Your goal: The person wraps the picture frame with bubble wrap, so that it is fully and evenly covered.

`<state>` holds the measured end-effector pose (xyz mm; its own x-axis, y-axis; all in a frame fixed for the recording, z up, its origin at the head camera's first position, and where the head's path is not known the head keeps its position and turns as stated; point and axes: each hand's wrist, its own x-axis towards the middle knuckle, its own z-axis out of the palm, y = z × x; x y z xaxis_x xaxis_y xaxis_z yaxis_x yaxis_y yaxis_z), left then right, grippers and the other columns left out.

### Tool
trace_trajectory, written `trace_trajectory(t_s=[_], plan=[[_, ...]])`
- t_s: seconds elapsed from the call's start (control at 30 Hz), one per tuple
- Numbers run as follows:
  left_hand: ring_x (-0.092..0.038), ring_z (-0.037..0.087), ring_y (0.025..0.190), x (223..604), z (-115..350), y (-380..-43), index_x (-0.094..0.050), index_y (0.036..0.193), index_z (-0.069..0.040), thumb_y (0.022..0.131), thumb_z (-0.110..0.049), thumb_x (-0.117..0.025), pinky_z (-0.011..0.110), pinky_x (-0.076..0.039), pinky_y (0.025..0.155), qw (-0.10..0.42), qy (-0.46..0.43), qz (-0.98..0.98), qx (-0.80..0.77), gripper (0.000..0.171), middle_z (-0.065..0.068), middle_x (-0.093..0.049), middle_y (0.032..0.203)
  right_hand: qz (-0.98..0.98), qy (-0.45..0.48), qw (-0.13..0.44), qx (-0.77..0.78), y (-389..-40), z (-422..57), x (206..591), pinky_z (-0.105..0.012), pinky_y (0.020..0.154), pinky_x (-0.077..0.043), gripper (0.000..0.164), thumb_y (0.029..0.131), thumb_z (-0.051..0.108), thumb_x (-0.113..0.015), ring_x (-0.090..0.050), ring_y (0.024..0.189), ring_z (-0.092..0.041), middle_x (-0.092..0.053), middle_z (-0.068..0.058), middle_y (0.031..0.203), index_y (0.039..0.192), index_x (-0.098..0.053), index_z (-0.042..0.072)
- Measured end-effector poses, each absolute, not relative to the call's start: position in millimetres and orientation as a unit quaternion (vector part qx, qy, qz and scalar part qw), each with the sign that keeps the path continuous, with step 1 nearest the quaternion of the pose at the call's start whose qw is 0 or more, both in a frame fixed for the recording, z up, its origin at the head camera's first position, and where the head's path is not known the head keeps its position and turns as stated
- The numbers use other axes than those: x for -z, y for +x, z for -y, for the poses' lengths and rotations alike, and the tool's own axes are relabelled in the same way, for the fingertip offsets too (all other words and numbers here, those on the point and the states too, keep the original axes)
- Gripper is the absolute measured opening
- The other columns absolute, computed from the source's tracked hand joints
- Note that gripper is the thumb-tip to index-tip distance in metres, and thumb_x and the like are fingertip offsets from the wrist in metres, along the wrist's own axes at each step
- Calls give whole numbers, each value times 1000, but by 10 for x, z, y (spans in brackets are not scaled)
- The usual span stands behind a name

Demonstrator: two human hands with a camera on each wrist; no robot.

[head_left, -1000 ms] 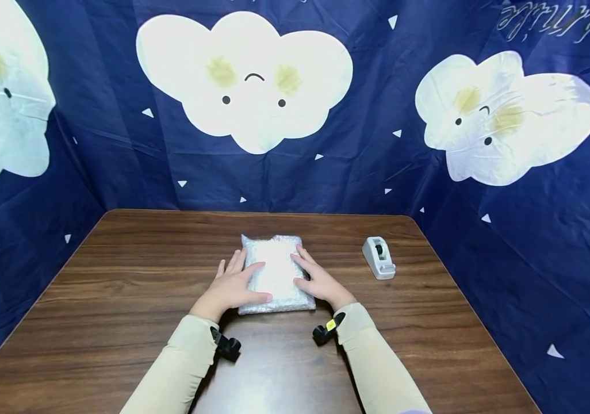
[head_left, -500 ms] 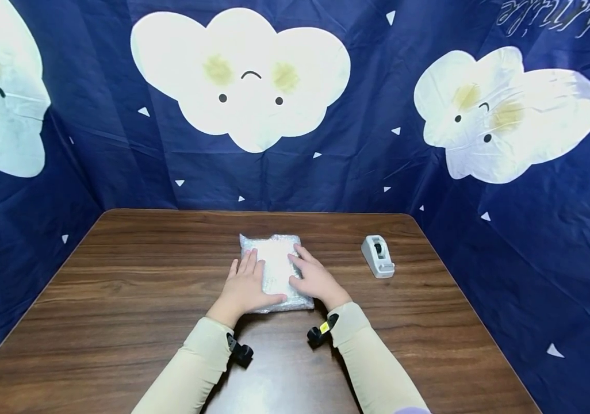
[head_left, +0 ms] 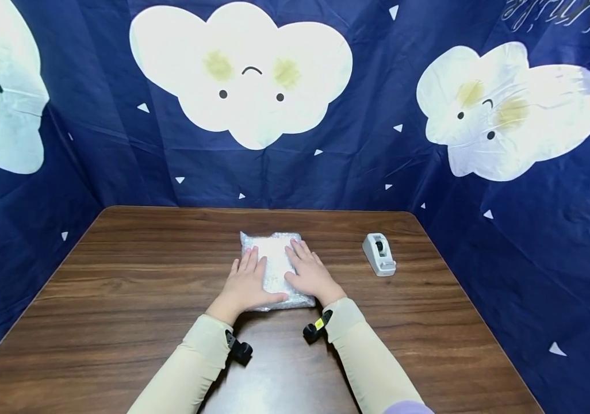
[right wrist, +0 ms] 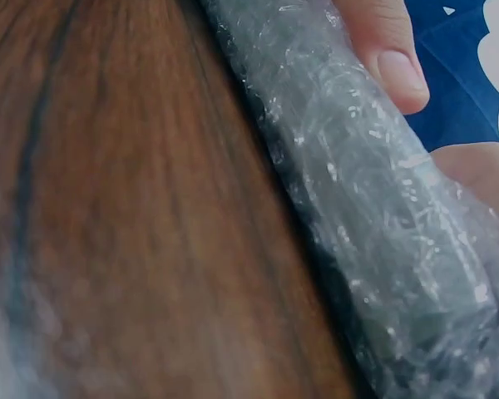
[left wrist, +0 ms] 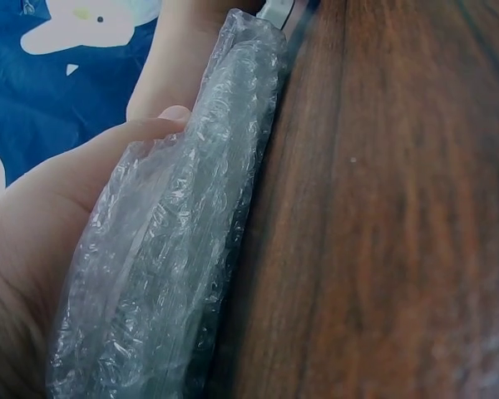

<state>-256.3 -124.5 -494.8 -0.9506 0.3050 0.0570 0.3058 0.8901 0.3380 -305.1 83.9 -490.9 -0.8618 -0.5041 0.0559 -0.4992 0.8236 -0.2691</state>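
Observation:
A flat rectangular package in bubble wrap point(head_left: 276, 270) lies on the wooden table. My left hand point(head_left: 247, 286) rests on its left side, fingers straight and spread, thumb along the near edge. On the right side lies my right hand point(head_left: 313, 274), its fingers straight and pointing away from me. In the left wrist view the near edge of the bubble wrap point(left wrist: 175, 224) looks thick and layered, with a thumb on top. The right wrist view shows the bubble wrap point(right wrist: 374, 191) against the tabletop, a thumb tip point(right wrist: 399, 75) above it. What is inside cannot be made out.
A white tape dispenser point(head_left: 379, 255) stands on the wooden table point(head_left: 145, 276), right of the package. Behind and beside the table hangs a blue cloth point(head_left: 119, 167) printed with white clouds. Wrist cameras are strapped at both cuffs.
My left hand has moved right, further onto the package, then stayed there. The right hand has shifted slightly inward and lies flatter on the wrap. The package stays about where it was.

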Motion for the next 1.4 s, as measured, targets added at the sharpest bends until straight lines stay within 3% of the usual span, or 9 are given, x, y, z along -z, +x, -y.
trace_trajectory(t_s=[0.43, 1.17, 1.4], plan=[[-10, 39, 154, 4934, 1282, -2605, -22, 158, 6, 67, -90, -60, 59, -14, 121, -11, -155, 966, 205, 137, 23, -11, 167, -965, -261, 32, 16, -3183, -707, 4782, -54, 123, -12, 87, 90, 54, -54, -14, 152, -32, -18, -9, 165, 163, -21, 20], [-6, 36, 155, 4929, 1271, -2595, -21, 159, 2, 67, -93, -56, 64, -8, 120, -19, -151, 972, 177, 137, 21, -10, 168, -960, -269, 73, -37, -3346, -572, 4596, -47, 122, -19, 105, 81, 58, -66, -26, 142, -33, -27, -13, 159, 164, -17, 19], [-5, 36, 155, 4920, 1272, -2592, -21, 159, 2, 67, -92, -57, 65, -8, 120, -23, -148, 972, 182, 137, 20, -10, 168, -956, -276, 67, -71, -3361, -525, 4558, -49, 124, -5, 107, 78, 60, -67, -21, 148, -35, -28, -12, 158, 163, -19, 17]])
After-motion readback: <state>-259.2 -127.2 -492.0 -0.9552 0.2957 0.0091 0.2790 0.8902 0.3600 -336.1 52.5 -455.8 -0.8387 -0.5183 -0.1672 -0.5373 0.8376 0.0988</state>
